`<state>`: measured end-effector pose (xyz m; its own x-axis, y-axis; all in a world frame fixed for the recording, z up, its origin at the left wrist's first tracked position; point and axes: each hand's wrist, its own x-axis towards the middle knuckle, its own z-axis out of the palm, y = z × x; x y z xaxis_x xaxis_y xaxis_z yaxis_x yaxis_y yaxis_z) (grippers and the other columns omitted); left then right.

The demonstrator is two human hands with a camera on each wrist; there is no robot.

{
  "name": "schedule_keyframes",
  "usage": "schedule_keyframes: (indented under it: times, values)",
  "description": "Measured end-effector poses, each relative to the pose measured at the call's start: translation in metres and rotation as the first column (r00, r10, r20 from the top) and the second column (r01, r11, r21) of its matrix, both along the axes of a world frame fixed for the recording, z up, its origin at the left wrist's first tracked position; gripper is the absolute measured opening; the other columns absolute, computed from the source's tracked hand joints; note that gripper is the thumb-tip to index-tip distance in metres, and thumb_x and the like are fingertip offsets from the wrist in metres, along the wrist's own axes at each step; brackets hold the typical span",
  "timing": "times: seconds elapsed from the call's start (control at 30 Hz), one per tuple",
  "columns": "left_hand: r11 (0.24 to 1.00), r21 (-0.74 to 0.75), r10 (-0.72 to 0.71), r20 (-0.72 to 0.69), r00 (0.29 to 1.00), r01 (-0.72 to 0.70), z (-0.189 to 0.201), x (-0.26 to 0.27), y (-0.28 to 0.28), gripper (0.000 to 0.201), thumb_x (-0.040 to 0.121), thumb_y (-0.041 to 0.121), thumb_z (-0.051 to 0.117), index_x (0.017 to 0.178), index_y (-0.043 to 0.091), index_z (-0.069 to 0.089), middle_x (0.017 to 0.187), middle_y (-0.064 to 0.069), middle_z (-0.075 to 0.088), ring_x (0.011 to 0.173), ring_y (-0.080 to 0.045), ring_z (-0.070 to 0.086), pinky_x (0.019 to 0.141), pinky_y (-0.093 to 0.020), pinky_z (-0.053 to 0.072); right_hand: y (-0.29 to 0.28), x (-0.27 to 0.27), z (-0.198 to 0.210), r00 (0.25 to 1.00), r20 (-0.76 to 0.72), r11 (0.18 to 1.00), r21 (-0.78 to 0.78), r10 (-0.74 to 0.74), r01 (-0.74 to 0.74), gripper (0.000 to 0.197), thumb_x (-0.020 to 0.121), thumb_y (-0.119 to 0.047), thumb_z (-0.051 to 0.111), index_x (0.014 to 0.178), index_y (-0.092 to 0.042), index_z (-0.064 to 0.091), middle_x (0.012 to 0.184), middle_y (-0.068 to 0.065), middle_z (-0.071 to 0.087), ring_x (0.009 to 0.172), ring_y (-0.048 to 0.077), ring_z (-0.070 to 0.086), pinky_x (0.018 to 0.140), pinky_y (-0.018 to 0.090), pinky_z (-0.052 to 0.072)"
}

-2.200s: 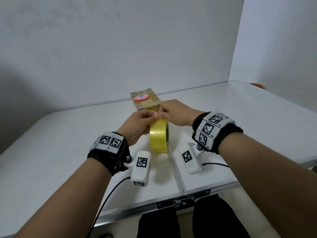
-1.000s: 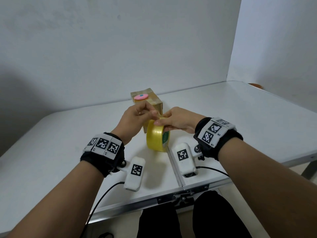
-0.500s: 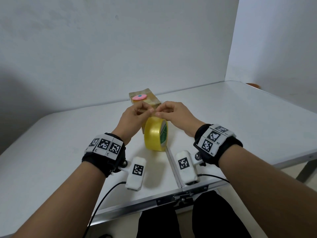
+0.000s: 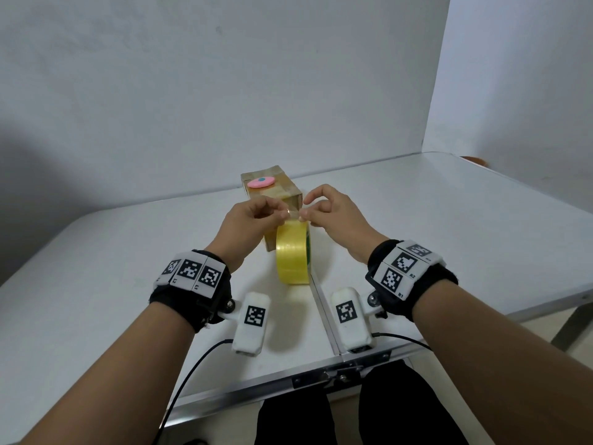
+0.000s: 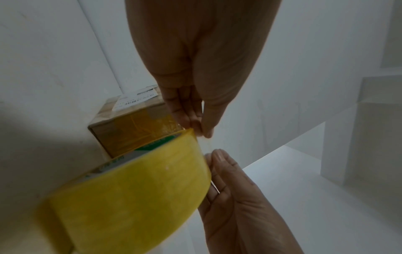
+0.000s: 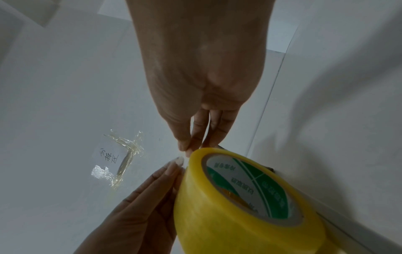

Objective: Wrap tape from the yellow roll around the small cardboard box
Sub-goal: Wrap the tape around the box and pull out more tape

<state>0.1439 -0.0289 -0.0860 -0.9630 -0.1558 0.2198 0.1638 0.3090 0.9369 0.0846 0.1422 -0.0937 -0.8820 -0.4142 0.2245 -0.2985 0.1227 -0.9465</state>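
The yellow tape roll [image 4: 293,255] stands on edge on the white table [image 4: 449,226], just in front of the small cardboard box [image 4: 282,195]. A pink disc [image 4: 260,182] lies on the box top. My left hand [image 4: 284,215] and right hand [image 4: 305,216] meet above the roll, and each pinches a corner of the short clear tape end [image 4: 293,217] lifted off it. The left wrist view has the left fingers [image 5: 193,118] over the roll [image 5: 130,189] and the box [image 5: 130,123] behind. In the right wrist view the right fingers [image 6: 195,137] pinch at the roll's rim [image 6: 228,197].
A crumpled scrap of clear tape beside a handwritten label [image 6: 121,159] lies on the table left of the roll. The table's centre seam [image 4: 324,313] runs under the roll toward a front latch [image 4: 333,377]. White walls close the back and right.
Both hands have risen slightly from the roll's top, drawing a short strip of tape free. The roll, tilted a second ago, now stands upright by the box.
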Motion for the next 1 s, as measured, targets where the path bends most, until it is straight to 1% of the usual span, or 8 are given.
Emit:
schedule_keyframes:
  times: [0.07,0.13,0.2,0.3,0.43,0.63,0.8,1.0]
  values:
    - [0.999,0.038,-0.019,0.007,1.000,0.018,0.001,0.000,-0.002,0.040,0.087,0.011,0.068,0.126,0.019,0.059,0.085,-0.008,0.068,0.080,-0.014,0.064,0.081,-0.032,0.054,0.000,0.000,0.000,1.000,-0.022,1.000,0.010,0.006,-0.005,0.010,0.086,-0.017,0.065,0.089,-0.020,0.056,0.076,0.006,0.073,0.086,0.019,0.063,0.094,0.047,0.049]
    - [0.997,0.067,-0.050,0.009,0.999,0.049,0.004,0.002,-0.005,0.050,0.088,0.007,0.067,0.132,0.021,0.048,0.084,-0.010,0.066,0.082,-0.014,0.065,0.088,-0.031,0.054,-0.001,0.001,-0.001,0.999,-0.040,1.000,0.014,0.005,-0.005,0.009,0.086,-0.016,0.065,0.088,-0.019,0.057,0.075,0.006,0.072,0.084,0.019,0.062,0.093,0.048,0.049]
    - [0.993,0.084,-0.084,0.016,0.996,0.082,0.007,0.004,-0.007,0.035,0.088,0.004,0.065,0.116,0.016,0.050,0.085,-0.015,0.064,0.078,-0.016,0.064,0.089,-0.034,0.053,-0.001,0.002,-0.001,0.999,-0.052,1.000,0.015,0.003,-0.002,0.006,0.086,-0.015,0.064,0.089,-0.016,0.060,0.078,0.013,0.070,0.082,0.019,0.060,0.091,0.049,0.050]
    - [0.990,0.071,-0.127,0.043,0.991,0.123,0.009,0.004,-0.010,0.015,0.087,0.000,0.065,0.089,0.013,0.058,0.084,-0.012,0.061,0.076,-0.017,0.062,0.088,-0.035,0.051,-0.002,0.002,-0.002,0.998,-0.059,1.000,0.020,0.003,-0.002,0.007,0.086,-0.015,0.063,0.092,-0.014,0.065,0.079,0.007,0.068,0.080,0.017,0.058,0.085,0.041,0.050]
    - [0.997,0.010,-0.074,0.072,0.995,0.074,0.010,0.003,-0.010,0.014,0.086,0.005,0.068,0.100,0.006,0.068,0.093,-0.010,0.067,0.083,-0.015,0.065,0.087,-0.030,0.051,-0.002,0.003,-0.002,0.998,-0.068,1.000,0.024,-0.007,0.008,0.014,0.086,-0.012,0.062,0.094,-0.018,0.073,0.087,0.001,0.069,0.087,0.014,0.064,0.092,0.034,0.051]
    - [0.993,-0.106,-0.043,0.119,0.992,0.055,0.012,0.001,-0.013,0.021,0.079,0.022,0.076,0.099,0.017,0.075,0.103,-0.012,0.074,0.097,-0.018,0.064,0.102,-0.043,0.045,-0.001,0.005,0.001,0.998,-0.060,0.998,0.047,-0.025,0.028,0.017,0.088,-0.013,0.062,0.100,-0.013,0.075,0.090,-0.001,0.070,0.104,0.022,0.067,0.097,0.032,0.051]
    - [0.978,-0.204,-0.018,0.109,0.994,0.040,0.013,0.000,-0.014,0.017,0.080,0.026,0.075,0.097,0.022,0.077,0.096,-0.002,0.077,0.100,-0.015,0.069,0.098,-0.036,0.049,0.000,0.007,0.002,0.998,-0.062,0.996,0.078,-0.027,0.032,0.019,0.088,-0.018,0.064,0.103,-0.013,0.075,0.099,0.002,0.072,0.097,0.013,0.065,0.082,0.016,0.048]
    - [0.945,-0.326,0.049,0.061,0.997,-0.026,0.016,0.000,-0.009,0.009,0.080,0.026,0.074,0.087,0.023,0.079,0.081,0.003,0.076,0.087,-0.009,0.069,0.087,-0.026,0.051,0.000,0.011,0.006,0.998,-0.055,0.996,0.092,-0.017,0.023,0.016,0.083,-0.017,0.070,0.097,-0.011,0.075,0.086,-0.003,0.069,0.082,0.004,0.061,0.071,0.010,0.043]
